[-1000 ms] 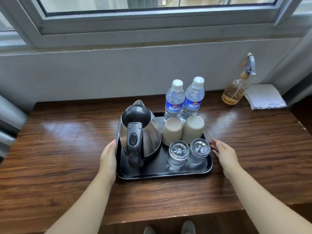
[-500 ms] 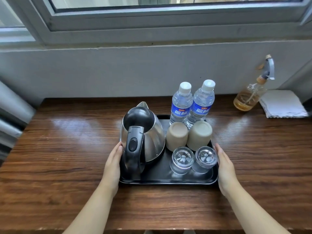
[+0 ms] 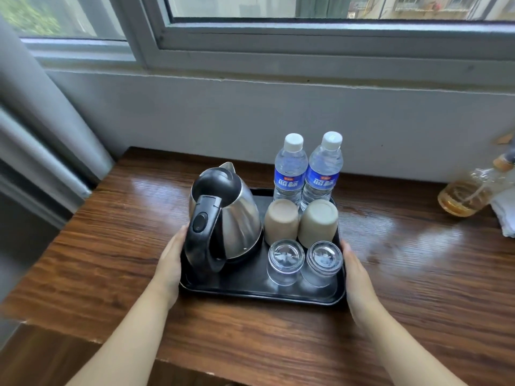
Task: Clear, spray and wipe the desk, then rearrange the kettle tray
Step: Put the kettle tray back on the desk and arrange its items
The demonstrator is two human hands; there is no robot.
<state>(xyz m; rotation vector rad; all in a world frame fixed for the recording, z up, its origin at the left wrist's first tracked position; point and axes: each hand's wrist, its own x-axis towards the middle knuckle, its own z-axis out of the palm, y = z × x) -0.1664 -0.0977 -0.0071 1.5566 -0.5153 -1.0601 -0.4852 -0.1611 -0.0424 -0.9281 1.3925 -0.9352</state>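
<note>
Resting near the middle of the glossy dark brown wooden desk [image 3: 404, 316], the black rectangular plastic tray [image 3: 250, 291] is flanked by 2 bare hands. The left hand [image 3: 170, 263] is laid flat against the tray's left edge, its fingers straight and close together, pointing away from the person, with the fingertips reaching up beside the kettle handle. The right hand [image 3: 358, 274] is pressed in the same way along the tray's right edge, fingers extended and together, just beside the nearer glass. Whether any fingertip is hooked under the rim cannot be told; the tray is bracketed between both palms rather than visibly gripped.

On the tray's left half the rounded stainless steel kettle with black lid and handle [image 3: 225, 218] is seated, handle turned toward the person and spout toward the wall. On the right half, 2 beige cups turned upside down [image 3: 301, 221] are set side by side, and just in front of them 2 clear glass tumblers, also upside down [image 3: 305, 261], are placed. Behind the cups, 2 clear water bottles with white caps and blue labels [image 3: 308, 168] are stood upright, touching each other, at the tray's far edge.

At the desk's right, well apart from the tray, a clear spray bottle holding amber liquid [image 3: 462, 196] is seen beside a folded white cloth [image 3: 505, 215], both cut off by the frame edge.
</note>
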